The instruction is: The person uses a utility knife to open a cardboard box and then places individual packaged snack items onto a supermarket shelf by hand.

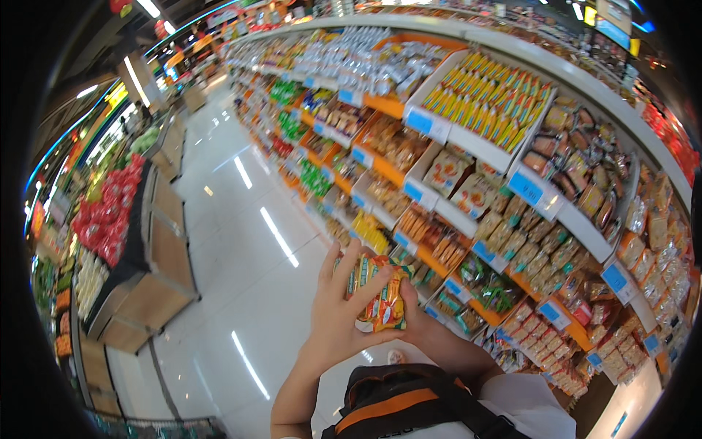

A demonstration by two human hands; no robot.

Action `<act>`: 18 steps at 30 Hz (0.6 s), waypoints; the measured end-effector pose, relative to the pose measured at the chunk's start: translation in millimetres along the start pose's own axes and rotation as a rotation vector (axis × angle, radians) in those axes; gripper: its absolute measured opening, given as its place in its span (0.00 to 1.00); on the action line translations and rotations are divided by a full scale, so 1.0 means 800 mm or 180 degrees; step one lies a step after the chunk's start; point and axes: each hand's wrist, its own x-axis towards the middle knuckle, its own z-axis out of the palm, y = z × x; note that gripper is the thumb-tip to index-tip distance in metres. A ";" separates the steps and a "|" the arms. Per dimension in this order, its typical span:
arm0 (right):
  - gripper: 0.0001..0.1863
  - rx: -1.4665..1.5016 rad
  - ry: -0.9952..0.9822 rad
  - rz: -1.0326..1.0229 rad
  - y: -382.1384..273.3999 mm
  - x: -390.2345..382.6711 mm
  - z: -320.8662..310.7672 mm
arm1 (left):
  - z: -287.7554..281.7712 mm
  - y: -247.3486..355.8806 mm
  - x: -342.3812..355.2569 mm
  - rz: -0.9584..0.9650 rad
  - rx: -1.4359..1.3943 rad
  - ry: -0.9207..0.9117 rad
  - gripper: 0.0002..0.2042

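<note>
My left hand (338, 307) and my right hand (415, 322) together hold a bright orange, yellow and green snack packet (380, 293) in front of me, low in the middle of the head view. The left fingers wrap over the packet's left side and top. The right hand is mostly hidden behind the packet, gripping its right edge. The packet is held close to the lower shelves (439, 256) of a long snack display on my right.
Tilted supermarket shelving (512, 157) packed with snack bags and blue price tags fills the right side. A glossy white aisle floor (241, 241) runs away to the upper left. Wooden produce stands (146, 271) with red packed goods line the left. A dark strapped bag (402, 402) hangs at my chest.
</note>
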 end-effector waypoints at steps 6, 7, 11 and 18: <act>0.38 -0.0505 0.0199 -0.0541 -0.099 0.062 0.024 | -0.001 -0.025 0.147 0.0989 -0.0178 -0.0030 0.40; 0.37 -0.0455 0.0364 -0.0727 -0.112 0.073 0.018 | 0.004 -0.030 0.175 0.1223 -0.0263 0.0029 0.39; 0.36 -0.1194 0.0798 -0.1187 -0.178 0.135 0.034 | 0.015 -0.065 0.288 0.1930 -0.1161 -0.0141 0.38; 0.31 -0.1287 0.1500 -0.1571 -0.260 0.216 0.045 | 0.020 -0.109 0.449 0.2099 -0.1816 -0.1384 0.32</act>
